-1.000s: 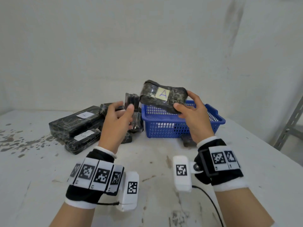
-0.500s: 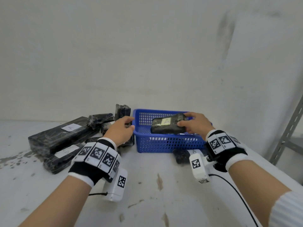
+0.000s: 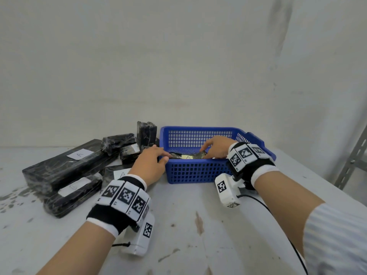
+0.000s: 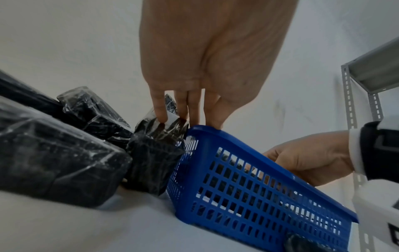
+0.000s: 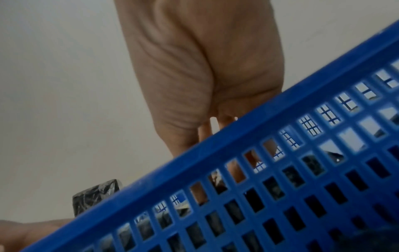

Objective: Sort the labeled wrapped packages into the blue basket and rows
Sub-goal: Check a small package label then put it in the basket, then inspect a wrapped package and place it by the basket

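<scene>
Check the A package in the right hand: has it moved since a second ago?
Yes. The A package went down from above the basket rim to inside it, low behind the front wall, with the right hand on it.

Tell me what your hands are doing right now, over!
Right hand inside blue basket, on the A package. Left hand open, fingers at basket rim. Nothing blocking; more packages wait left of basket.
</scene>
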Demonstrator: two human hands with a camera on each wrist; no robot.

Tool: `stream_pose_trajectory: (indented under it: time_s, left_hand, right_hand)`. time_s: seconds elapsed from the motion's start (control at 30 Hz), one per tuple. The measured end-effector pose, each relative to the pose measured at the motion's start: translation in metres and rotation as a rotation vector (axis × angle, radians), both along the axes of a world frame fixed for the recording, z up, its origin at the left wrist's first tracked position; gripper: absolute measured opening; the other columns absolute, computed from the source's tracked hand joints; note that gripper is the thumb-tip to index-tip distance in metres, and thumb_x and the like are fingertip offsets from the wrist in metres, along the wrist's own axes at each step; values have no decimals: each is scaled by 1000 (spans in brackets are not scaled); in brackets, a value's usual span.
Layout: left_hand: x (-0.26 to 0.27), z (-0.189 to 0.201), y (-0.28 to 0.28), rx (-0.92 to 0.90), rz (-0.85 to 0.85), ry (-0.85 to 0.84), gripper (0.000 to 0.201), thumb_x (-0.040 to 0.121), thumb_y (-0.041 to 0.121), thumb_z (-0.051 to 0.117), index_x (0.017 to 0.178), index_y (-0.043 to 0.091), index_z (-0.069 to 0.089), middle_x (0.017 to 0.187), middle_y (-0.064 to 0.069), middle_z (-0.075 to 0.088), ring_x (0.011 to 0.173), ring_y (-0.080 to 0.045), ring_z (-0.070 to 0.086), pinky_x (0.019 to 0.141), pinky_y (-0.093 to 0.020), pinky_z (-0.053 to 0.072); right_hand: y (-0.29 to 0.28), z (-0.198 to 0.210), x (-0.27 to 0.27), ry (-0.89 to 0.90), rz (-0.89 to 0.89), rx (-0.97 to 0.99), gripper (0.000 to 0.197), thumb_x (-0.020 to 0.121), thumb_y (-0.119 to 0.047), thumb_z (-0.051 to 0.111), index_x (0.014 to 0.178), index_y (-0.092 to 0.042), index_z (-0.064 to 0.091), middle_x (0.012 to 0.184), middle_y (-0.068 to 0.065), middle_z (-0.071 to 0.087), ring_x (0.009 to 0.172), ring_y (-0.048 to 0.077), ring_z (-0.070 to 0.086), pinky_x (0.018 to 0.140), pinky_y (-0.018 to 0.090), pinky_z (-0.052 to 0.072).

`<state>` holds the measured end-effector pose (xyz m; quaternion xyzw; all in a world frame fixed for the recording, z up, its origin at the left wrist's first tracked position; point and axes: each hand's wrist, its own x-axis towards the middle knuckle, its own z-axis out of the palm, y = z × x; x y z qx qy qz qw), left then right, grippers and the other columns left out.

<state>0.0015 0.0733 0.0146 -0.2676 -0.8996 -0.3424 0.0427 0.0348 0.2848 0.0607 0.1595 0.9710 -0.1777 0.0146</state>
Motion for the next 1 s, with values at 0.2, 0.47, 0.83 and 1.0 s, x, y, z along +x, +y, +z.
stream_pose_trajectory:
  time_s: [0.2, 0.47, 0.83, 1.0]
  left_hand:
    - [-3, -2, -2, 18, 0, -7, 27, 101, 22, 48, 124, 20, 63, 149, 1, 44, 146, -14, 23, 117, -35, 18]
    - [-6, 12, -31, 266, 111, -170, 36, 88, -6, 46, 84, 23, 65, 119, 1, 64, 94, -13, 59, 75, -20, 44]
    - [-38, 1, -90, -530, 169, -427, 111, 75, 43, 79, 154, 17, 6, 160, -7, 19, 144, -27, 26, 115, -36, 25]
    - [-46, -5, -84, -759, 218, -298, 129, 64, 55, 83, 155, 22, -2, 161, -10, 14, 146, -36, 12, 117, -48, 23]
  right_hand:
    - [1, -14, -15, -79, -60, 64, 37, 102, -23, 52, 137, -14, 61, 146, 4, 55, 131, 26, 53, 109, 31, 43]
    - [-4, -13, -13, -43, -58, 80, 36, 104, -18, 47, 138, -16, 59, 150, 7, 49, 135, 26, 49, 109, 30, 39]
    - [-2, -31, 4, 561, -133, -283, 20, 95, -19, 64, 113, -15, 70, 86, -5, 60, 81, 19, 63, 70, 24, 48]
    - [0, -40, 15, 735, -150, -309, 21, 97, -10, 56, 112, -16, 69, 66, -2, 50, 57, 12, 45, 54, 20, 37]
